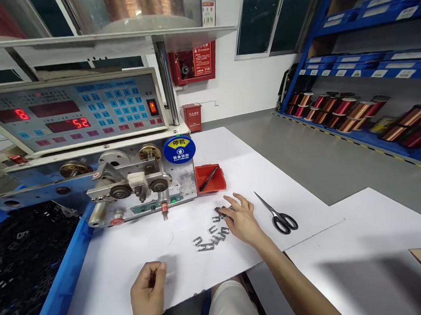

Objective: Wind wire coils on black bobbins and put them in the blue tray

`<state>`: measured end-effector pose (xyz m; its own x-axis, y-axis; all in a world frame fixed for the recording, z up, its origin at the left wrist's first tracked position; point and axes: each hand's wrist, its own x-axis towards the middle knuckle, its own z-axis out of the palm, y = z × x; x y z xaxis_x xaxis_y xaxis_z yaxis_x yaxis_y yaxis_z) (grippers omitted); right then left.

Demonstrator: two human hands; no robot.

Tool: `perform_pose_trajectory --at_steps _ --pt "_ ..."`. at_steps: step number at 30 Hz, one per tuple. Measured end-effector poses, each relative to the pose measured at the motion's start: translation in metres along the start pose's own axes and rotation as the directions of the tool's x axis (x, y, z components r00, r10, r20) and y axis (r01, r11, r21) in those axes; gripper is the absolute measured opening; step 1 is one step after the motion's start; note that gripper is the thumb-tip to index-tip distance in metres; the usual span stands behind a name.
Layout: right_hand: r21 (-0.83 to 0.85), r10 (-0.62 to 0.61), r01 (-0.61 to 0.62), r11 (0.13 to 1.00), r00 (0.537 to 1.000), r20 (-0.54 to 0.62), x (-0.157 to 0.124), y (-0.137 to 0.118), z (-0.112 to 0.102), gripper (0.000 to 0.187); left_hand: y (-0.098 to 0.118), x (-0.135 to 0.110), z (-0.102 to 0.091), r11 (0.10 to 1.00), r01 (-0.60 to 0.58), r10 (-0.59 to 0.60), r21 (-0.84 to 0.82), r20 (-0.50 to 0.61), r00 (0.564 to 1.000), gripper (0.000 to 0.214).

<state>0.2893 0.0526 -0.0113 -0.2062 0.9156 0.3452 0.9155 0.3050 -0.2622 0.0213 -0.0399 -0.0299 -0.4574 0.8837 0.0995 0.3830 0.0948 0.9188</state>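
Some of the small metal-like pieces (212, 230) are partly covered by the right hand (241, 217), so the number of pieces under it cannot be counted, and their exact shape is hard to be made out. The inside of the left hand (148, 294) is turned away from clear view. The blue bin (65, 285), filled with dark parts (20, 254), is cut off by the left edge, and the spool of copper wire (144, 3) is cut off at the top. The fingers of the right hand are spread apart and slightly bent; the pile seems to be touched by the thumb and the forefinger, but a firm grip is not shown. The fingers of the left hand are curled inward, with the thumb laid near the forefinger; whether something is held there cannot be told. The right forearm is stretched forward from the lower right, with the palm turned down. The left hand is kept low, near the front edge of the white surface (130, 250). The pieces are scattered on this surface, between the machine (121, 106) and the scissors (278, 216), in front of the red tray (218, 181), in which a black pen (208, 180) is laid.
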Motion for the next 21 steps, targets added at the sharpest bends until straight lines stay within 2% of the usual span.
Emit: perform_pose_trajectory --at_steps 5,9,12,17,21 --pt "0.039 0.019 -0.015 0.999 0.993 -0.113 -0.008 0.009 0.009 0.020 0.000 0.000 0.000 1.000 0.009 -0.009 -0.007 0.009 1.000 0.046" --pt "0.038 -0.049 0.057 0.998 0.981 -0.188 -0.022 0.014 0.008 0.015 0.000 -0.001 -0.001 1.000 0.006 -0.006 -0.012 0.015 1.000 0.045" --pt "0.023 -0.062 0.066 0.998 0.987 -0.146 -0.035 0.013 0.001 0.015 0.001 -0.001 -0.002 1.000 0.017 -0.017 -0.012 0.016 1.000 0.045" --pt "0.086 -0.001 0.004 0.996 0.999 -0.040 -0.050 0.011 -0.012 0.017 0.001 -0.001 -0.002 1.000 0.013 -0.013 -0.004 0.006 1.000 0.046" --pt "0.093 -0.005 0.013 0.996 0.997 -0.083 -0.056 0.014 -0.008 0.019 0.001 -0.001 -0.002 0.999 0.018 -0.018 0.029 0.008 1.000 0.048"
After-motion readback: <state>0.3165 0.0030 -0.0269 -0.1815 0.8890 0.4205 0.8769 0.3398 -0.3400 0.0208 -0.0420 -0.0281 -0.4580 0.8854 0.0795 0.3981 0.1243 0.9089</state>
